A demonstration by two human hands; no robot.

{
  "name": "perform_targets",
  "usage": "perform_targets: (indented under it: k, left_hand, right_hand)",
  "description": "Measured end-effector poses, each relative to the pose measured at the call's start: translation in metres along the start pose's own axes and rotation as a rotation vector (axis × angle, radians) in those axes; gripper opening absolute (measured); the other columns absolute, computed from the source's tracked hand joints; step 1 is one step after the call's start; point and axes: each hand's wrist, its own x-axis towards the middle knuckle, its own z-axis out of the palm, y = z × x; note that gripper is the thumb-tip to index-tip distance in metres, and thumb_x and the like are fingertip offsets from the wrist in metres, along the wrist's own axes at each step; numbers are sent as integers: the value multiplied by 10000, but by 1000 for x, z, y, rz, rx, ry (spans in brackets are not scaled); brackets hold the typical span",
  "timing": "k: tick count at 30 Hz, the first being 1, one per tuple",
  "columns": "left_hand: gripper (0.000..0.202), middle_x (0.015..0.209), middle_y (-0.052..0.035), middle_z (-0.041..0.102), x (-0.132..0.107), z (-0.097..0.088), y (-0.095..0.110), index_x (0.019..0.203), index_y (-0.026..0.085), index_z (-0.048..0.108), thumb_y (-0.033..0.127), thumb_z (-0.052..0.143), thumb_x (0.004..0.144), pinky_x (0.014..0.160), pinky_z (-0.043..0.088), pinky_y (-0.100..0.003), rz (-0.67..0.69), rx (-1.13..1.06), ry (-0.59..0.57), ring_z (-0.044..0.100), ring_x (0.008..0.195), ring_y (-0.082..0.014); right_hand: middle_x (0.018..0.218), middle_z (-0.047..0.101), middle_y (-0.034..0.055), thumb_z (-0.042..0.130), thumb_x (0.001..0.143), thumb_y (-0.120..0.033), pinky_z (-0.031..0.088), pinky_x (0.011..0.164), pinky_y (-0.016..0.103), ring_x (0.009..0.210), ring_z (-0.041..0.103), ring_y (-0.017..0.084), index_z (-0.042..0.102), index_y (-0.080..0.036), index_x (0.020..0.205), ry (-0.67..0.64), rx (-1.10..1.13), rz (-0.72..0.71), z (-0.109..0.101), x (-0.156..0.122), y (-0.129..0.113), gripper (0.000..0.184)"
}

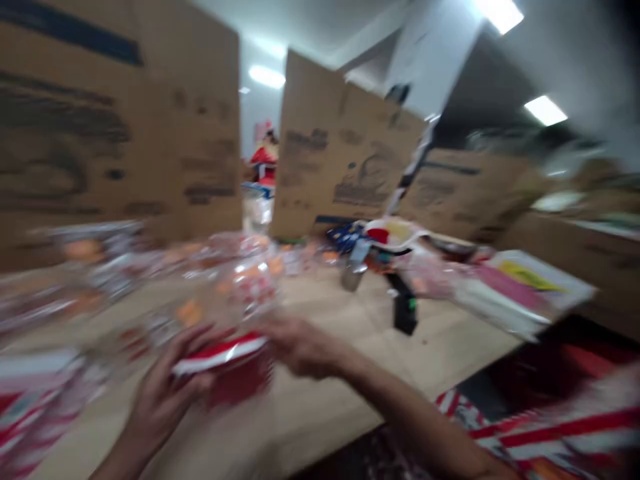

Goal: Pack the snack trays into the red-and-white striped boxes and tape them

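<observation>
Motion blur softens the whole view. Low in the middle is a red packet with a white band [237, 380], held tilted over the table. My left hand [167, 383] grips its left side, with the thumb in front and the fingers behind. My right hand [305, 348] is closed at the packet's upper right corner, its fingertips blurred against the edge. Just behind the packet stands a clear plastic bag with red print [250, 287]. Small clear packs with orange contents [190, 312] lie beyond my left hand.
Red-and-white striped packaging [40, 407] lies at the left. A tape dispenser [377, 273] stands on the wooden table [345, 393]. Flat plastic packaging [525, 290] lies at the right. Cardboard panels [350, 140] rise behind. Striped bags [560, 433] are at the lower right.
</observation>
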Motion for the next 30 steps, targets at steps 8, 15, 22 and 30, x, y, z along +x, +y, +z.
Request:
perform_targets:
  k: [8, 15, 22, 30]
  left_hand:
    - [682, 1281, -131, 683, -26, -19, 3, 1441, 203, 436, 379, 740, 856, 834, 542, -280, -191, -304, -127, 700, 1012, -217]
    - [353, 1291, -124, 697, -34, -36, 10, 1278, 183, 643, 347, 613, 967, 987, 500, -314, -80, -270, -101, 660, 1157, -220]
    - [532, 1395, -137, 635, -34, -47, 5, 1450, 234, 536, 399, 618, 951, 1093, 435, -404, -217, -504, -301, 599, 1283, -272]
    - [280, 1109, -106, 758, -26, -47, 21, 1081, 146, 759, 325, 646, 899, 896, 511, -308, -258, -223, -232, 693, 993, -217]
  right_hand:
    - [1333, 579, 111, 415, 1056, -270, 487, 1013, 478, 1193, 576, 263, 469, -284, 1449, 66, 20, -29, 25, 1, 8, 397]
    - [1244, 620, 102, 330, 1083, -386, 470, 997, 431, 1137, 592, 241, 543, -231, 1371, 69, 85, 10, 22, 1, 0, 390]
    - [1227, 659, 109, 335, 1074, -419, 490, 985, 424, 1125, 621, 248, 634, -203, 1312, 135, 164, 75, 25, 3, 1, 438]
    - [1290, 651, 75, 448, 1030, -232, 509, 970, 405, 1134, 629, 228, 523, -327, 1468, -77, 95, -34, 13, 2, -9, 455]
